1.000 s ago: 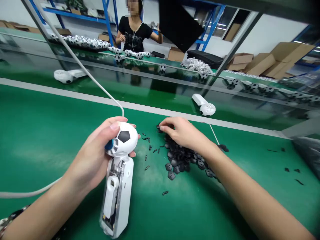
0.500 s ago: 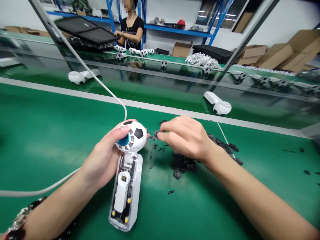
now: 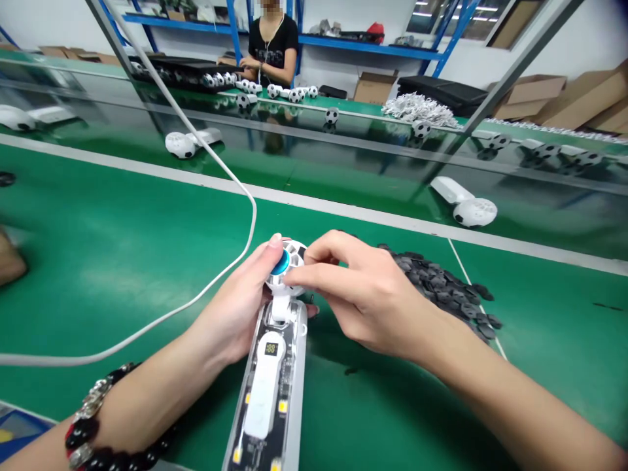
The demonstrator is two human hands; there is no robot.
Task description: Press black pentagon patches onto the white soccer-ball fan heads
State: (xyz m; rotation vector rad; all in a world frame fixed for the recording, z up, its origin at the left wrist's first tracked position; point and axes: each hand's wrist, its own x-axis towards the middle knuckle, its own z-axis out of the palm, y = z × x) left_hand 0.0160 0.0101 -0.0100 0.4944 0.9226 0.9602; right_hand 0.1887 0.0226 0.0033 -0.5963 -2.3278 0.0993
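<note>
My left hand is wrapped round the soccer-ball head of a white handheld fan, thumb beside its blue centre. The fan's clear-fronted handle points down towards me, showing a circuit board, yellow lights and a small lit display. My right hand pinches the right side of the ball head, thumb on its slotted front and index finger at the rim. Whether a small piece lies under those fingertips is hidden. Behind the right hand spreads a pile of black pentagon pieces.
A white cable loops across the green table. More fans lie on the dark strip beyond the pale rail. Across it sits a person near white parts. Part of a blurred hand or arm shows at the left edge.
My right hand has moved left from above the loose pieces, carrying a dark piece, onto the ball head. The fan sits further right in view. The person opposite has lowered a black tray.
</note>
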